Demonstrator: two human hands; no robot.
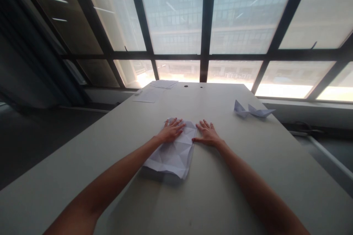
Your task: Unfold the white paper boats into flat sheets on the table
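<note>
bare forearms [118, 174] stretch over the white bench [217, 194] toward a creased sheet of white paper [172, 157], which lies near the middle of the bench. the left hand [171, 131] rests palm down on its upper part, fingers spread, gripping nothing. the right hand [206, 134], opened wide, lies flat at its right edge. two folded paper shapes [260, 112] stand farther off to the right; flat sheets [146, 96] lie at the far left.
</note>
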